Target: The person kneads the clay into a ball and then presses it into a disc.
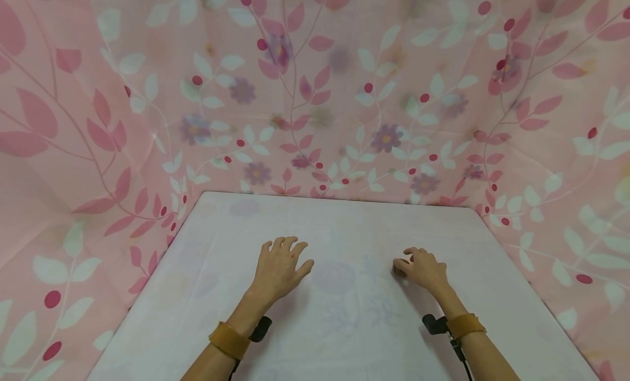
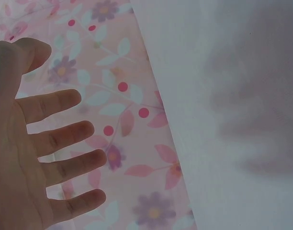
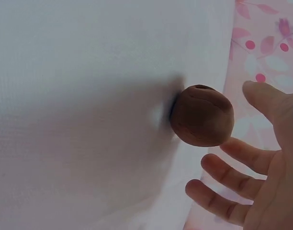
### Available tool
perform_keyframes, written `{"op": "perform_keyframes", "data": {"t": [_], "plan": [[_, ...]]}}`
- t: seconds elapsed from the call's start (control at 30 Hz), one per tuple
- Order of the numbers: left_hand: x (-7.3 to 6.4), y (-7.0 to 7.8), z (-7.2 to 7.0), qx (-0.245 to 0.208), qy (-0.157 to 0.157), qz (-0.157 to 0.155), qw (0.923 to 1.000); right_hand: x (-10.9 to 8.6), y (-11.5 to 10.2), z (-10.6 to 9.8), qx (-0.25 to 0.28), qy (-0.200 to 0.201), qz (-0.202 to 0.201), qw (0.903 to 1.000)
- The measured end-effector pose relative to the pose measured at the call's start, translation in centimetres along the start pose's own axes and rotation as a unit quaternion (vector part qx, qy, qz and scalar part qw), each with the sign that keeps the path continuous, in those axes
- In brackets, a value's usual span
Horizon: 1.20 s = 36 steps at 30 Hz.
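A round brown ball [image 3: 202, 117] with a crease across its top, like a lump of clay, rests on the white table. From the head view the ball [image 1: 400, 271] is mostly covered by my right hand [image 1: 424, 269]. In the right wrist view my right hand [image 3: 276, 163] reaches around it; the thumb [image 3: 261, 96] stands apart from the ball, and one fingertip lies right at its lower edge. My left hand [image 1: 279, 266] hovers over the table's left half, fingers spread and holding nothing; the left wrist view shows the same hand [image 2: 22, 143] palm side with straight fingers.
A white-covered table [image 1: 334, 337] spreads under both hands. Pink floral cloth [image 1: 315, 97] hangs behind it and along both sides. Each wrist wears a tan strap [image 1: 230, 341] with a small black camera [image 1: 261, 329] and a cable.
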<state>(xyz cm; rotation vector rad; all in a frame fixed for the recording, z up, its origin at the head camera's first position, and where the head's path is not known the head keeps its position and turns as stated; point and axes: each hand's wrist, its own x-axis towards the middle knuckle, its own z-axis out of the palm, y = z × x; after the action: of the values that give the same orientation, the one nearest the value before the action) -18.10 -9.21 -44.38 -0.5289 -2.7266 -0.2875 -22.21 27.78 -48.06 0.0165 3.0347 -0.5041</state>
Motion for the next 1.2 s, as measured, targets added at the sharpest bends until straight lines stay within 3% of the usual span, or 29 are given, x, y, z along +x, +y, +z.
{"op": "perform_keyframes", "data": {"t": [0.2,0.37,0.6,1.03,1.2], "plan": [[0.0,-0.1,0.1,0.003,0.001,-0.001,1.0000,0.2,-1.0,0.6,0.016,0.012,-0.072,0.9972],[-0.1,-0.2,0.0,-0.002,-0.001,-0.001,1.0000,0.1,-1.9,1.5,0.027,-0.007,-0.108,0.9938],[-0.2,-0.3,0.0,-0.004,-0.008,-0.007,0.9999,0.0,-2.0,2.7,0.028,-0.060,-0.115,0.9912],[-0.3,-0.6,-0.1,-0.006,-0.007,-0.008,0.9999,-0.3,-2.5,2.1,0.000,-0.083,-0.099,0.9917],[-0.3,-0.6,-0.2,-0.012,-0.008,-0.010,0.9999,0.2,-1.5,2.9,0.005,-0.076,-0.112,0.9908]]}}
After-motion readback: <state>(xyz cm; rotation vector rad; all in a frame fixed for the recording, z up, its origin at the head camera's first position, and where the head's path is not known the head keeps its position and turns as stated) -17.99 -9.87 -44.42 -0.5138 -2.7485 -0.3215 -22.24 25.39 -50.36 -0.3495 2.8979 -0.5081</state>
